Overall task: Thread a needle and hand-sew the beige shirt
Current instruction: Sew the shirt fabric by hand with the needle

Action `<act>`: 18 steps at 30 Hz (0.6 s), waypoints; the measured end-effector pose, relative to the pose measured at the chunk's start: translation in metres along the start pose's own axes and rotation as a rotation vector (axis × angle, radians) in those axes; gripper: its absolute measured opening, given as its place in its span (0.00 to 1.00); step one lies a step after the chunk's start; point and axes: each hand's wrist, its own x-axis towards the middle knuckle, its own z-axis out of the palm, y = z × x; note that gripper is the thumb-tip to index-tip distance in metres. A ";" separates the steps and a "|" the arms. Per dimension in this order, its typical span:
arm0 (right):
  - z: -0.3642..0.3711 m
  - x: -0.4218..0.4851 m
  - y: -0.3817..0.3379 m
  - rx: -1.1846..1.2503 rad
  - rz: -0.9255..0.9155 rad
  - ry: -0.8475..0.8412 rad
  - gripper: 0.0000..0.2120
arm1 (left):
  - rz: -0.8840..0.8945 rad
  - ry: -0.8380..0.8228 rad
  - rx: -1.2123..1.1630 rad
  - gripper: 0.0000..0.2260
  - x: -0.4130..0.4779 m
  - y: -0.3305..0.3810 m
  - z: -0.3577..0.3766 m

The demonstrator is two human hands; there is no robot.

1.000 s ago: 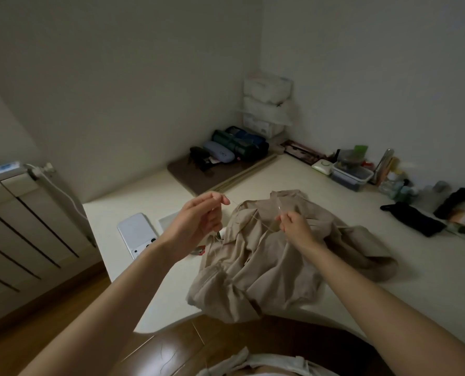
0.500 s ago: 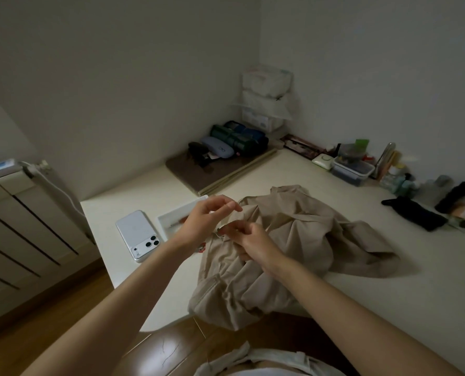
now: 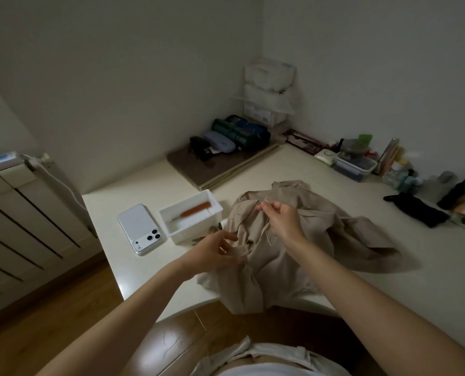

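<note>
- Over the middle of the crumpled cloth, the right hand (image 3: 282, 221) is raised a little, with its thumb and forefinger pressed together at their tips and the other fingers loosely bent behind.
- From that pinch a pale thread (image 3: 267, 234) runs down towards the fabric. From where I stand I cannot tell whether a needle is in the pinch too, as it is too small to see.
- Nearer the table's front edge, the left hand (image 3: 217, 248) has its fingers curled into a bunched fold at the cloth's left side and grips it.
- The beige shirt (image 3: 320, 240) lies in a rumpled heap on the white table (image 3: 429, 267), with part of it drooping over the near edge towards the person's lap.
- Just left of the shirt is a shallow white tray (image 3: 215, 213), touching or almost touching the cloth, with an orange-handled tool (image 3: 196, 208) lying in it.
- Beside the tray a white phone (image 3: 136, 226) lies face down, lenses up.
- Further back there is a brown mat (image 3: 220, 166) carrying several cases, and a stack of white packs (image 3: 269, 96) in the corner.
- Along the right wall are a clear lidded box (image 3: 354, 166), some bottles and a black cloth (image 3: 415, 213).
- A radiator (image 3: 22, 226) stands off to the left, against the wall.
</note>
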 end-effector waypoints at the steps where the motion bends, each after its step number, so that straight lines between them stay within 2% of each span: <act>1: -0.001 0.002 0.005 -0.029 0.015 0.016 0.11 | 0.016 0.017 0.028 0.16 0.000 -0.001 0.002; 4: -0.006 0.007 0.018 -0.135 0.043 0.026 0.12 | 0.051 0.090 0.029 0.01 0.001 -0.004 0.005; 9: -0.007 0.002 0.029 -0.520 0.164 -0.236 0.17 | 0.019 0.175 -0.146 0.10 0.001 -0.006 0.006; 11: -0.007 -0.002 0.029 -0.644 0.158 -0.230 0.22 | 0.038 0.210 -0.196 0.10 -0.001 -0.005 0.006; 14: -0.007 -0.015 0.016 -0.653 -0.020 -0.139 0.13 | 0.073 0.239 -0.273 0.06 -0.002 -0.002 0.005; 18: -0.002 -0.031 0.004 -0.480 -0.255 -0.085 0.13 | 0.112 0.254 -0.351 0.06 -0.005 0.002 0.005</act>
